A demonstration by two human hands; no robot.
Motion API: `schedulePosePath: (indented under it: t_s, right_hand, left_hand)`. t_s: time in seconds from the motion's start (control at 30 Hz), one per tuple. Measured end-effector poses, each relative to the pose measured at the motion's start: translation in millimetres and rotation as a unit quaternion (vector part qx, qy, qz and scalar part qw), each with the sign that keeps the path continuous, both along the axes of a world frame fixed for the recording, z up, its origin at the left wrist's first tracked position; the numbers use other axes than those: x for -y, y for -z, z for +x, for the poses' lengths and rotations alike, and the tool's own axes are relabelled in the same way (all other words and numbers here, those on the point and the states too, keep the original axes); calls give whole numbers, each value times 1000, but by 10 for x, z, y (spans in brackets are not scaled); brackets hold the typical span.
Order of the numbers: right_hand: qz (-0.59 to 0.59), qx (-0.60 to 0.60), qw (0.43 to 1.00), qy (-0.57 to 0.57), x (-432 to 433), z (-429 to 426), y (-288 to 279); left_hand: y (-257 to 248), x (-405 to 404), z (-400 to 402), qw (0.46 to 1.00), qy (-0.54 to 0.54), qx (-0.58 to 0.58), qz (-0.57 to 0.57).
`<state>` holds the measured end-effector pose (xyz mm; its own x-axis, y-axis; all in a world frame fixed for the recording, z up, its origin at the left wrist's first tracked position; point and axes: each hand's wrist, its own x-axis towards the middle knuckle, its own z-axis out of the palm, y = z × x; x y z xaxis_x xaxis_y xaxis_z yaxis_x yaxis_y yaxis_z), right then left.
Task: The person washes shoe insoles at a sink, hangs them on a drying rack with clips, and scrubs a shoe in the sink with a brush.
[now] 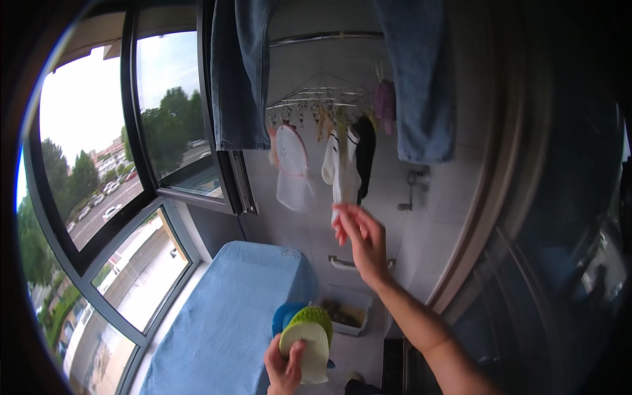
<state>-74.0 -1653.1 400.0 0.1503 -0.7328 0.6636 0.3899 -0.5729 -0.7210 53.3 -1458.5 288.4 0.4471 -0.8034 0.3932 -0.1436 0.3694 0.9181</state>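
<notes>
My left hand (285,364) grips a stack of rubbery pads or soles (308,345), pale cream on top, with bumpy green and blue ones beneath. It is held low, over the edge of a blue cloth cover (222,306). Higher up, my right hand (363,237) reaches to the lower end of white socks (340,168), its thumb and fingertips pinched at the toe. Those socks hang from a metal clip hanger (321,96), beside a black sock (365,153) and a white mesh bag with a pink rim (291,150).
Two jeans legs (240,74) (419,84) hang at the front from above. A wall crank (410,187) is at the right, a wall handle (345,264) below the socks. A plastic tub (353,313) stands on the floor. Windows (94,148) line the left, one sash open inward.
</notes>
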Motion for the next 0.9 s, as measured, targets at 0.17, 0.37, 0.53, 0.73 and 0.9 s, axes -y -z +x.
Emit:
schedulePosePath:
  t_s: [0.17,0.37,0.53,0.73,0.9]
  right_hand:
    - [-50,1,999,-9,1407,442,-721]
    - [-76,-61,966,238,2766,864,-930]
    - [-101,9,986,135,2813,832,-1034]
    - [1,-81,996,-35,2450,283,-1280]
    - [61,-126,983,-115,2522,51,-1360]
  left_hand:
    - [-323,879,12,997,-45,44,-43]
    - [-713,1796,-59,997,15,-4,-73]
    - [-955,2377,61,995,62,-24,-77]
    - [-934,3061,207,982,64,111,-137]
    - [-1008,3429,171,944,7,255,-210]
